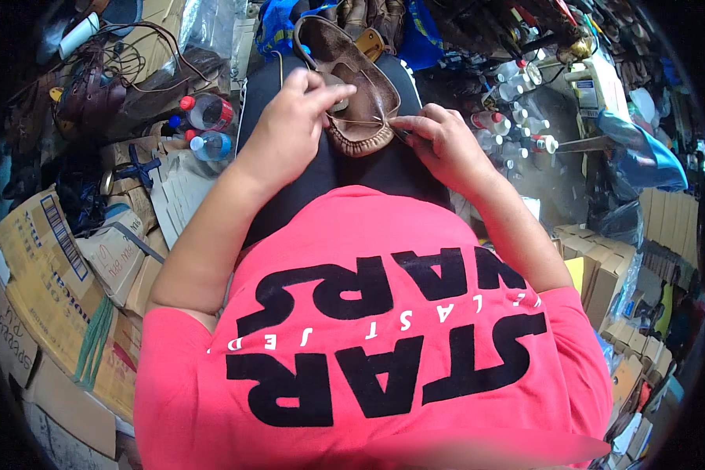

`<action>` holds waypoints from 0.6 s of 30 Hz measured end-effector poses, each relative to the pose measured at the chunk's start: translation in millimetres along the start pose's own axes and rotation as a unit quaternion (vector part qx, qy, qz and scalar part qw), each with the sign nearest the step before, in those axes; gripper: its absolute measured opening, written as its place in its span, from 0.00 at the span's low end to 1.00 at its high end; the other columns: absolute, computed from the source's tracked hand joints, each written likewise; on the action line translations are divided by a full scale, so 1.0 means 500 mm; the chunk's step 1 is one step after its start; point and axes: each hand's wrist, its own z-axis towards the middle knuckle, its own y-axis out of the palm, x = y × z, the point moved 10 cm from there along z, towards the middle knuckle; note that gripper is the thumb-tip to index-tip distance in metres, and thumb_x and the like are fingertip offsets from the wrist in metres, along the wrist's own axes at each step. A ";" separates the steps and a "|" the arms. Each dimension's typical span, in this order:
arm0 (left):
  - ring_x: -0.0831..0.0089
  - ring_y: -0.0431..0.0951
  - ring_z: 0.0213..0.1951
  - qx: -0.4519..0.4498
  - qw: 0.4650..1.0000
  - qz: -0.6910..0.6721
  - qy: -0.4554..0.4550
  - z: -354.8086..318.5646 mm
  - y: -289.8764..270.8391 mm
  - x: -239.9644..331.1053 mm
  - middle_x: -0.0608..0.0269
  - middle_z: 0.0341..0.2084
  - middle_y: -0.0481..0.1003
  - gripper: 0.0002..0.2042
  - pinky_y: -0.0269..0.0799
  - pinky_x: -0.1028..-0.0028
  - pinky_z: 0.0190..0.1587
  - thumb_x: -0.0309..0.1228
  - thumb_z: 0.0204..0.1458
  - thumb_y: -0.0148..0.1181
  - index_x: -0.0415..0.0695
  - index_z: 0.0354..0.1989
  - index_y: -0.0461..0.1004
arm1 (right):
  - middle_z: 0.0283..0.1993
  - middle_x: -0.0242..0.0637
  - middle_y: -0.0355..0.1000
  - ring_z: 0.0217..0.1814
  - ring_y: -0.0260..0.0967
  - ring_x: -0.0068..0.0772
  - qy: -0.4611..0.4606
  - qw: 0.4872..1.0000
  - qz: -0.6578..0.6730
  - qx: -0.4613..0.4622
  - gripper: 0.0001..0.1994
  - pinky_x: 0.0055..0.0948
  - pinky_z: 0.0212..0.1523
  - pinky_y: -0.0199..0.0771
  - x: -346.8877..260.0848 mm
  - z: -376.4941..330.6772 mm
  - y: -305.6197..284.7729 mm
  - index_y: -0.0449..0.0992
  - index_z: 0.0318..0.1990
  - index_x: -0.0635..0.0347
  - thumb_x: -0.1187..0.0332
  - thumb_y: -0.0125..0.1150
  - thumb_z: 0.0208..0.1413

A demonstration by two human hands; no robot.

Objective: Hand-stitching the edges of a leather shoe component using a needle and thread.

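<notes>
A brown leather shoe (374,92) puckers at its rounded toe (363,144), right hand (446,144) pinching thread (359,121), left hand (288,121) of unclear grip.

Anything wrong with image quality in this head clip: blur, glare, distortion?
Head view: black fisheye rim, with the cardboard box at left looking bowed; hazy brightness around the clear bottles at right; a smeared pink patch at the lower edge; left hand, right hand and brown shoe fairly clear.

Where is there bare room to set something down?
Probably the grey floor between the plastic bottles and the blue sheet. Crowded: the left side, with cardboard and drink bottles; the brown shoe sits between left hand and right hand.
</notes>
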 end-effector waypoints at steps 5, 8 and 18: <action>0.68 0.73 0.31 -0.011 0.996 0.092 0.010 -0.039 0.016 0.003 0.64 0.23 0.71 0.07 0.67 0.70 0.38 0.23 0.47 0.61 0.46 0.35 0.80 | 0.33 0.38 0.68 0.38 0.68 0.40 0.037 0.999 0.032 -0.010 0.17 0.35 0.43 0.65 0.019 -0.009 0.010 0.77 0.48 0.48 0.76 0.57 0.50; 0.67 0.71 0.32 0.012 0.974 0.219 0.055 -0.028 0.021 0.008 0.68 0.24 0.72 0.06 0.64 0.68 0.38 0.27 0.43 0.65 0.49 0.32 0.80 | 0.31 0.33 0.62 0.37 0.63 0.30 0.079 0.974 0.205 -0.063 0.18 0.26 0.42 0.65 0.061 0.003 0.031 0.77 0.48 0.52 0.80 0.55 0.51; 0.70 0.68 0.32 -0.045 0.988 0.135 0.065 -0.015 0.038 0.005 0.69 0.22 0.67 0.07 0.60 0.68 0.38 0.29 0.44 0.65 0.54 0.32 0.82 | 0.31 0.32 0.65 0.40 0.65 0.28 0.028 0.980 0.176 -0.083 0.17 0.23 0.45 0.65 0.070 0.029 0.031 0.80 0.45 0.49 0.81 0.56 0.51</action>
